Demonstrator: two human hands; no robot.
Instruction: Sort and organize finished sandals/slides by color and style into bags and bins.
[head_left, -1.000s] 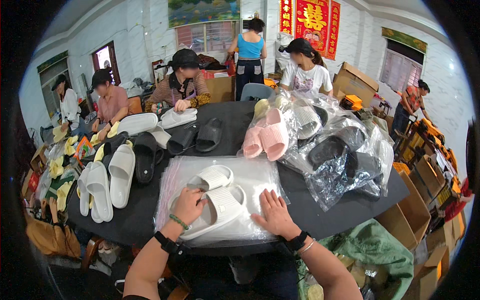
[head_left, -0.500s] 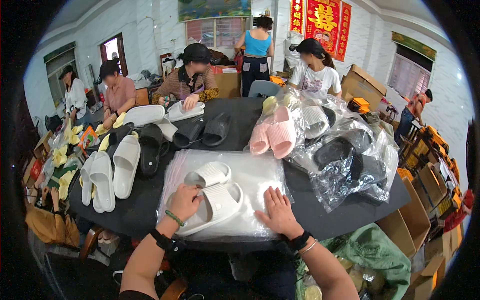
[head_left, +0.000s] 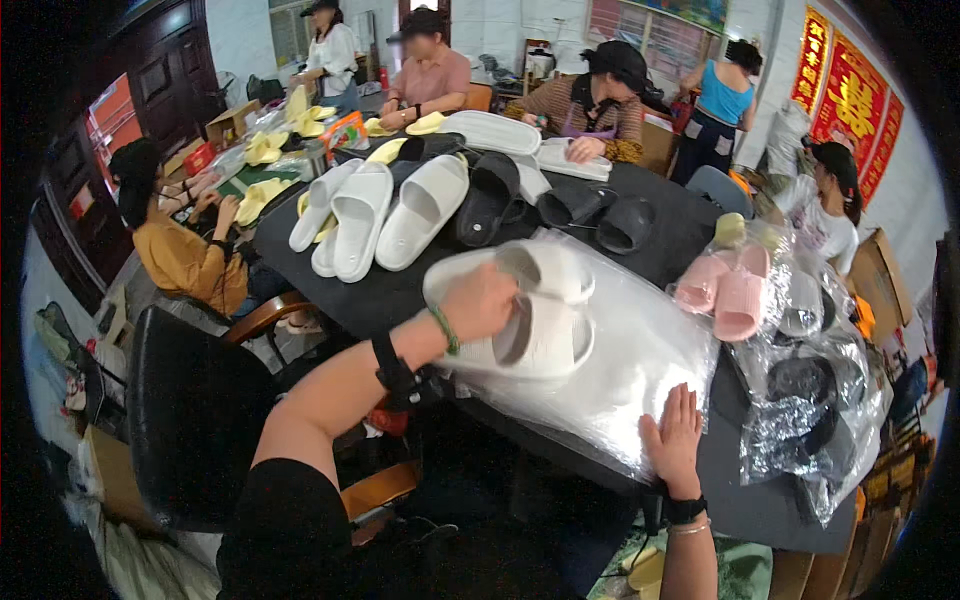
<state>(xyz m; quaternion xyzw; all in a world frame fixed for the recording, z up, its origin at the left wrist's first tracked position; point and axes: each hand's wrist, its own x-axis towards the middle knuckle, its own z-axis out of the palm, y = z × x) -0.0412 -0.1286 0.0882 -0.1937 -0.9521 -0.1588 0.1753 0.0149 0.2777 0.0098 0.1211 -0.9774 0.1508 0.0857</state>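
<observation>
My left hand is closed on a pair of white slippers, its fingers curled over their inner edges between the two soles. The hand is slightly blurred, and its fingertips are hidden. Both slippers lie side by side, straps toward the right, above a stack of clear plastic bags; I cannot tell if they touch it. Flat on the near right corner of that stack rests my right hand, open, fingers stretched out and holding nothing.
Left of the stack stand more white slippers and black slippers. Bagged pink slippers and bagged dark slippers lie at the right on the black table. An office chair is near left; several people surround the table.
The view has swung left, so the table appears further right. My left hand has tightened around the white slippers, which have shifted toward the left of the bag stack. My right hand stays flat.
</observation>
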